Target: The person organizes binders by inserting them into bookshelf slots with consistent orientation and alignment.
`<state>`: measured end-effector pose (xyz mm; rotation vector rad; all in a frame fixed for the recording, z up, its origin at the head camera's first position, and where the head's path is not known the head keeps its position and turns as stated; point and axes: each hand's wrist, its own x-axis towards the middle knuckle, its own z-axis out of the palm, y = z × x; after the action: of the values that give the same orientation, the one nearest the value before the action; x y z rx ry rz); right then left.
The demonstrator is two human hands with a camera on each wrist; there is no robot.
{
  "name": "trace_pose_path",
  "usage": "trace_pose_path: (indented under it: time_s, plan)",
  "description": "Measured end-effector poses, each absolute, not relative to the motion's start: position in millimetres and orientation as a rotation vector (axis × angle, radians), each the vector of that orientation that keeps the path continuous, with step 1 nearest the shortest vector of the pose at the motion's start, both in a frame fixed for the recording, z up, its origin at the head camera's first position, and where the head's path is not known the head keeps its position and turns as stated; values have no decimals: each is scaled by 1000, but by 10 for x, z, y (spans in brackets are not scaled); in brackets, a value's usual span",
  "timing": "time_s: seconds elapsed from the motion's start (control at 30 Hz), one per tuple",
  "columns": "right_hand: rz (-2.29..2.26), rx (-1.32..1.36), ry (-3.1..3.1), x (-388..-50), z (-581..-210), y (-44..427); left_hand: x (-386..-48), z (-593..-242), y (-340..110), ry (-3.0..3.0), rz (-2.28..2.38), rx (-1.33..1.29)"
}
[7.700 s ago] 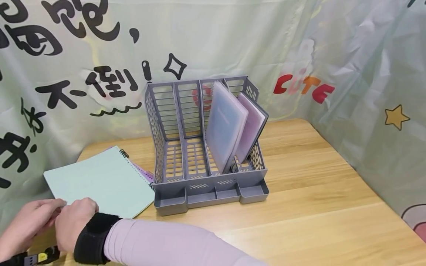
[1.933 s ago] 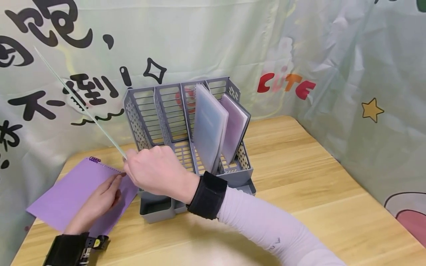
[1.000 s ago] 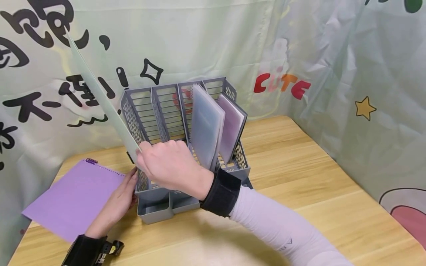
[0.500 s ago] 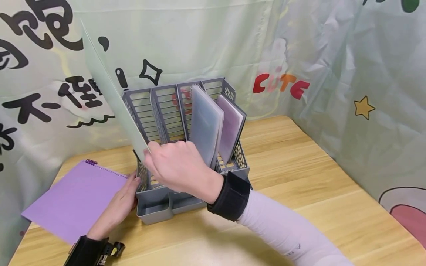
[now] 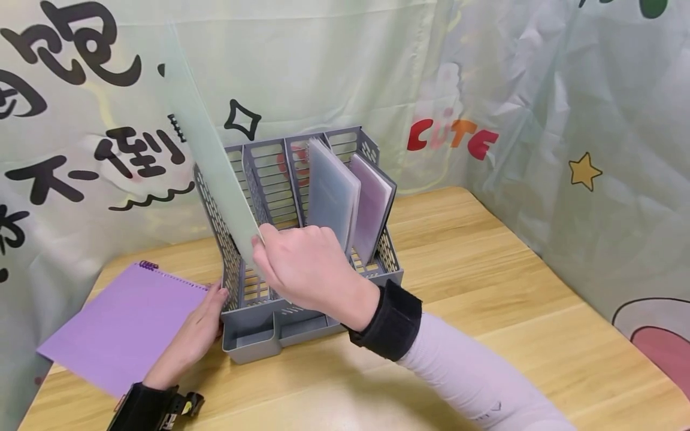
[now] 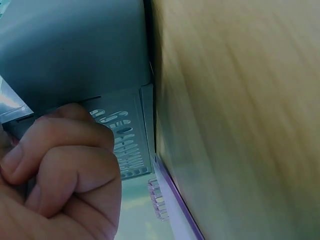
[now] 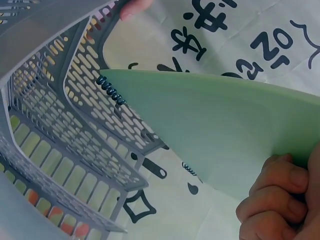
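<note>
My right hand (image 5: pixel 315 266) grips the edge of a pale green spiral notebook (image 5: pixel 207 155), held upright and tilted over the leftmost slot of a grey desk file rack (image 5: pixel 250 350). In the right wrist view, the notebook's coil corner (image 7: pixel 111 90) is beside the rack's perforated side wall (image 7: pixel 85 95); its fingers (image 7: pixel 272 200) are curled at the opposite edge. My left hand (image 5: pixel 196 326) holds the rack's front left side, and its curled fingers (image 6: pixel 75 165) show against the rack in the left wrist view. A purple spiral notebook (image 5: pixel 124 323) lies flat on the table, left of the rack.
A blue translucent-covered notebook (image 5: pixel 331 191) and a purple book with a dark back cover (image 5: pixel 372 209) stand in the rack's right slots. Small open trays (image 5: pixel 304 329) line its front. A printed curtain (image 5: pixel 350 66) hangs behind the wooden table (image 5: pixel 485 299).
The green notebook has been lifted off the purple one and carried right, over the rack's left slot. My left hand has moved from the purple notebook to the rack's side.
</note>
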<state>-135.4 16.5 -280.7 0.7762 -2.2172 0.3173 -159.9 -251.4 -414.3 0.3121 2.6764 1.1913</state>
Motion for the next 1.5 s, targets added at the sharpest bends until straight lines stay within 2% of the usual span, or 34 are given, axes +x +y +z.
trace_pose_path:
  time_s: [0.83, 1.5]
  plan:
    - [309, 678, -2204, -1221, -2743, 567, -1599, -4157, -2510, 2678, 1165, 341]
    - [294, 572, -2264, -1435, -2838, 643, -1596, -4154, -2508, 2676, 1153, 331]
